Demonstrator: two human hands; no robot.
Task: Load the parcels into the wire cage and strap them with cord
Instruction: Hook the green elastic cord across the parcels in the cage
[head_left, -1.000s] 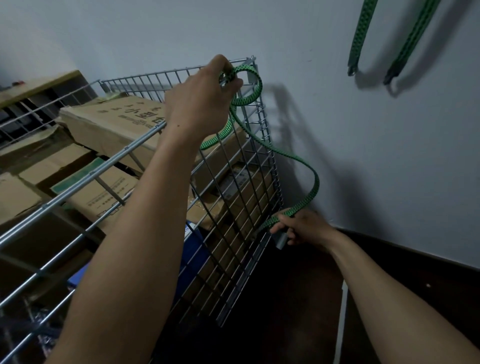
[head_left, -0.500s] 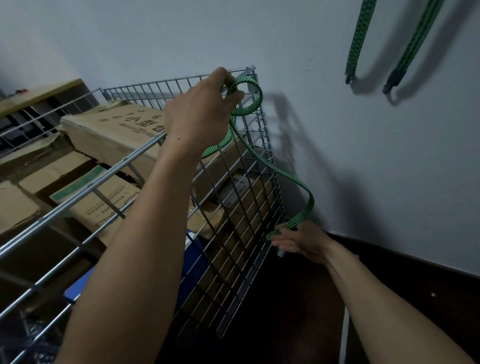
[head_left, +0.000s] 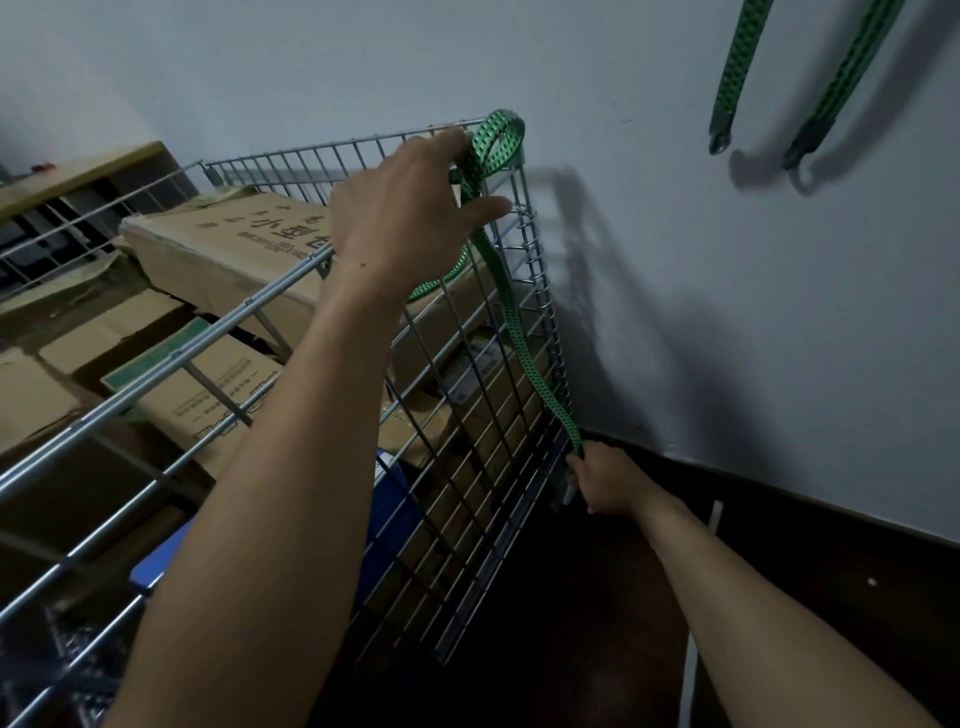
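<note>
A silver wire cage (head_left: 291, 299) stands against the white wall with several brown cardboard parcels (head_left: 228, 244) stacked inside. A green patterned cord (head_left: 519, 338) loops over the cage's top right corner and runs almost straight down the outside of its mesh side. My left hand (head_left: 410, 208) pinches the cord at that top corner. Low at the cage's bottom corner, my right hand (head_left: 605, 480) grips the cord's lower end, where a grey hook shows under my fingers.
Two more green cords (head_left: 732, 78) with hooks hang on the wall at the upper right. A blue box (head_left: 156, 566) sits low inside the cage. Dark floor (head_left: 571, 649) lies beside the cage, and a shelf (head_left: 78, 171) stands at the far left.
My right hand has closed on the cord's lower end and drawn it down to the cage's bottom corner. The slack curve is gone; the cord now hangs nearly straight.
</note>
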